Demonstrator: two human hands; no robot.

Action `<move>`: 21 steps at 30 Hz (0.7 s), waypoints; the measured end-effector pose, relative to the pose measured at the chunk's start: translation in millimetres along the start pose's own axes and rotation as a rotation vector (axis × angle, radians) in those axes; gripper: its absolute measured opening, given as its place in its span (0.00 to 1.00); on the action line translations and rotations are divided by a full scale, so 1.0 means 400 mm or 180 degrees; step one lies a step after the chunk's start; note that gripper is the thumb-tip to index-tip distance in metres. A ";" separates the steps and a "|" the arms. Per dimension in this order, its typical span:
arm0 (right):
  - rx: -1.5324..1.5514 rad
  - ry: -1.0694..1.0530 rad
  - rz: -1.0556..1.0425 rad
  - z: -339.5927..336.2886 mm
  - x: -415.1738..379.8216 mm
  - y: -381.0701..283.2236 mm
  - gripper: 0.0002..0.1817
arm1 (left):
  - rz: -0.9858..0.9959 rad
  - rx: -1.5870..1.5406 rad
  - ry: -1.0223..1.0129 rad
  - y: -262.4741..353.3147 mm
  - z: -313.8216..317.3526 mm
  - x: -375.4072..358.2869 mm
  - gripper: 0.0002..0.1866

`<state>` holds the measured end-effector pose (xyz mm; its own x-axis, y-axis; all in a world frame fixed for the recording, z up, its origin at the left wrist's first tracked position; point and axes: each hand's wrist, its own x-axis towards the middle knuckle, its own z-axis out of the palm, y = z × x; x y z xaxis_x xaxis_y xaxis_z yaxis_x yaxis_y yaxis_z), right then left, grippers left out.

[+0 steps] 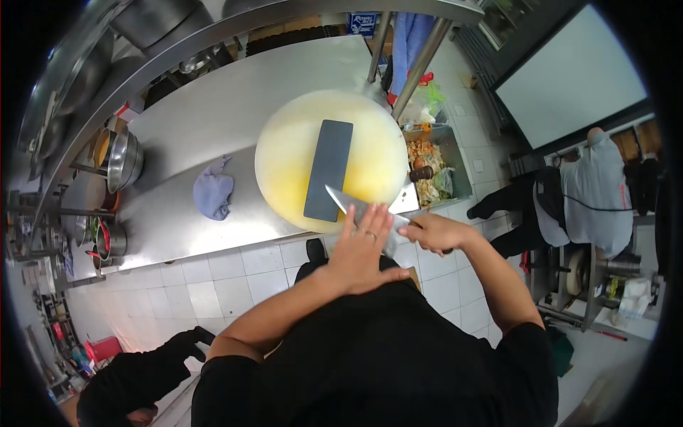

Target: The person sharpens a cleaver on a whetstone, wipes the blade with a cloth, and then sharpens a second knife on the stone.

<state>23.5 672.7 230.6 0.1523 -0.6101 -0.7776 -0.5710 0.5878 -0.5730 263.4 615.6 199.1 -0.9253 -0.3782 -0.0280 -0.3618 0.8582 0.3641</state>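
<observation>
My right hand (434, 233) is closed around the handle of a broad-bladed cleaver (341, 198), which is held over the near edge of a round cutting board (284, 142). Across the blade lies my left hand (363, 245), fingers stretched out and thumb spread to the right, hiding the middle of the steel. A dark grey whetstone (329, 167) rests lengthwise on the yellowish board. The blade's tip overlaps the stone's lower right part in this view. A second knife's dark handle (422, 173) juts out at the board's right side.
A crumpled blue cloth (213, 188) lies on the steel table (178, 114) left of the board. Beyond the board's right edge is a bin of food scraps (459, 167). Metal pots (125, 160) stand at left. One person (594, 188) is at right, another (142, 377) at lower left.
</observation>
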 end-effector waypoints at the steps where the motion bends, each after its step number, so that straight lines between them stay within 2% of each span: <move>1: -0.0052 -0.0032 0.0013 -0.014 0.005 -0.002 0.36 | 0.0055 -0.0146 0.0103 0.015 0.009 -0.010 0.63; 4: 0.0049 0.0526 -0.0117 -0.100 0.066 -0.011 0.34 | -0.0153 0.0065 0.0552 -0.060 0.013 0.124 0.59; 5: 0.0469 0.0699 -0.0280 -0.119 0.100 -0.015 0.34 | -0.0206 0.0023 0.0620 -0.088 -0.006 0.179 0.59; 7: 0.0956 0.0655 -0.0163 -0.142 0.135 -0.036 0.33 | -0.0454 0.0019 0.0151 -0.118 -0.045 0.246 0.59; 9: 0.0414 0.0773 -0.0203 -0.104 0.096 -0.044 0.32 | -0.0471 0.0178 0.0141 -0.088 -0.037 0.191 0.60; 11: 0.0260 0.0209 -0.0004 -0.061 0.039 -0.010 0.31 | -0.0043 0.0095 0.0165 -0.034 -0.006 0.076 0.61; 13: 0.0056 -0.0184 0.0141 -0.050 -0.011 -0.012 0.31 | -0.0003 -0.0134 -0.0009 0.020 0.001 0.002 0.61; 14: 0.0029 -0.0189 0.0147 -0.067 0.001 -0.012 0.31 | -0.0019 -0.0171 0.0192 0.014 0.020 0.012 0.62; 16: 0.0158 0.0391 0.0016 -0.105 0.057 -0.007 0.32 | -0.0189 -0.0029 0.0251 -0.044 0.016 0.109 0.62; 17: 0.0152 0.0401 0.0010 -0.130 0.097 -0.014 0.32 | -0.0334 0.0140 0.0314 -0.083 -0.001 0.169 0.61; 19: 0.0814 0.0641 -0.0281 -0.159 0.160 -0.030 0.32 | -0.0423 0.0075 0.0224 -0.133 -0.035 0.248 0.61; 21: 0.0595 0.0645 -0.0275 -0.138 0.144 -0.023 0.33 | -0.0529 -0.0004 0.0144 -0.129 -0.043 0.244 0.61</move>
<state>-7.0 602.8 205.4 0.0187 -0.7448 -0.6670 -0.4014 0.6054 -0.6873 193.9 528.3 193.6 -0.8467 -0.5301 -0.0459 -0.5091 0.7821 0.3593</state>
